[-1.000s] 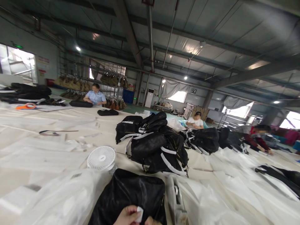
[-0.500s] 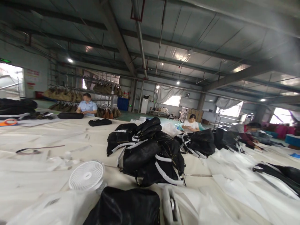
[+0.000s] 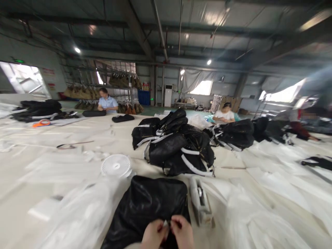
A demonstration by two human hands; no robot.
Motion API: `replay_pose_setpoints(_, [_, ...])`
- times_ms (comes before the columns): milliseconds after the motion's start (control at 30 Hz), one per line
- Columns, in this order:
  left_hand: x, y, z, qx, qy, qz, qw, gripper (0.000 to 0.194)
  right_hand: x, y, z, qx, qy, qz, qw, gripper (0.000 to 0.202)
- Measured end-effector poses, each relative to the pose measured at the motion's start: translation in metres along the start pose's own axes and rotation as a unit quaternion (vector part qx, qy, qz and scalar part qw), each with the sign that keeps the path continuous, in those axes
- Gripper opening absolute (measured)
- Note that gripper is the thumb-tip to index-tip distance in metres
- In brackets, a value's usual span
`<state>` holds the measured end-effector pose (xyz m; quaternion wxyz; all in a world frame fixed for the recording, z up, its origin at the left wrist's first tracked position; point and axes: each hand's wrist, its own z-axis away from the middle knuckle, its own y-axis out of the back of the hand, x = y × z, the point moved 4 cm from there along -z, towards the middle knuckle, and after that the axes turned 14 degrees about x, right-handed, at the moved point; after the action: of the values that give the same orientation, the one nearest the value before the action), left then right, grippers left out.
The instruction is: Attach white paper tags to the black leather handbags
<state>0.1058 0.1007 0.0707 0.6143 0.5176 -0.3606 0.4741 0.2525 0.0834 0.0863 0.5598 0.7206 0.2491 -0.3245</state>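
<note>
A black leather-look bag lies on the table just in front of me. Over its near part, my left hand is closed in a pinch, with a small white piece showing at the fingertips. My right hand is right beside it, thumb and fingers pressed together. What the right fingers hold is too small and blurred to name. To the right of the bag stands a pale tape dispenser.
A white round fan stands left of the bag. Beyond is a pile of black bags with white-wrapped straps. Clear plastic and white sheets spread on the right. Orange tape lies far left. Several people sit across the table.
The view has tilted down and turned slightly left, so the table's things sit higher and further right. Both my hands now show over the black bag; before, neither was in view.
</note>
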Motion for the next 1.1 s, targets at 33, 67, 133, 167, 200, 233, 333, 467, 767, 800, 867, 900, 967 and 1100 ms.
replay_pose_setpoints(33, [0.003, 0.003, 0.008, 0.005, -0.014, -0.01, 1.0, 0.042, 0.003, -0.001, 0.004, 0.02, -0.051, -0.042, 0.998, 0.024])
replay_pose_setpoints(67, [0.005, 0.005, 0.013, -0.002, -0.021, -0.014, 1.0, 0.04, 0.005, -0.001, 0.008, 0.035, -0.097, -0.093, 0.99, 0.025])
replay_pose_setpoints(133, [0.005, 0.005, 0.016, -0.001, 0.006, -0.014, 1.0, 0.035, 0.009, -0.003, 0.012, 0.039, -0.16, -0.159, 0.973, 0.028])
replay_pose_setpoints(167, [0.004, 0.004, 0.014, 0.002, 0.02, -0.017, 1.0, 0.032, 0.01, -0.003, 0.013, 0.037, -0.179, -0.179, 0.967, 0.03])
replay_pose_setpoints(200, [0.002, 0.003, 0.013, 0.007, 0.03, -0.02, 0.999, 0.029, 0.011, -0.003, 0.012, 0.034, -0.189, -0.191, 0.963, 0.032])
replay_pose_setpoints(233, [0.0, 0.002, 0.011, 0.011, 0.036, -0.025, 0.999, 0.027, 0.012, -0.003, 0.012, 0.034, -0.193, -0.2, 0.96, 0.033])
replay_pose_setpoints(333, [-0.003, -0.001, 0.011, 0.02, 0.03, -0.049, 0.998, 0.023, 0.014, 0.0, 0.012, 0.042, -0.194, -0.216, 0.956, 0.036])
replay_pose_setpoints(467, [-0.002, -0.004, 0.012, 0.03, 0.018, -0.09, 0.995, 0.026, 0.015, 0.003, 0.017, 0.076, -0.176, -0.199, 0.961, 0.035])
replay_pose_setpoints(767, [-0.004, -0.009, 0.008, 0.027, 0.015, -0.096, 0.995, 0.025, 0.002, 0.003, 0.027, 0.072, -0.069, -0.155, 0.983, 0.026])
replay_pose_setpoints(800, [-0.004, -0.009, 0.008, 0.026, 0.013, -0.09, 0.996, 0.025, 0.001, 0.003, 0.027, 0.068, -0.062, -0.156, 0.984, 0.026])
replay_pose_setpoints(867, [-0.004, -0.009, 0.007, 0.026, 0.01, -0.076, 0.997, 0.027, 0.002, 0.002, 0.027, 0.064, -0.065, -0.161, 0.983, 0.026])
replay_pose_setpoints(900, [-0.004, -0.009, 0.008, 0.027, 0.009, -0.069, 0.997, 0.027, 0.003, 0.002, 0.027, 0.061, -0.074, -0.168, 0.981, 0.026])
replay_pose_setpoints(967, [-0.004, -0.01, 0.008, 0.031, 0.007, -0.056, 0.998, 0.027, 0.007, 0.0, 0.027, 0.053, -0.104, -0.201, 0.973, 0.028])
replay_pose_setpoints(1100, [-0.002, -0.012, 0.009, 0.049, 0.007, -0.039, 0.998, 0.024, 0.015, 0.001, 0.028, 0.063, -0.182, -0.267, 0.944, 0.029])
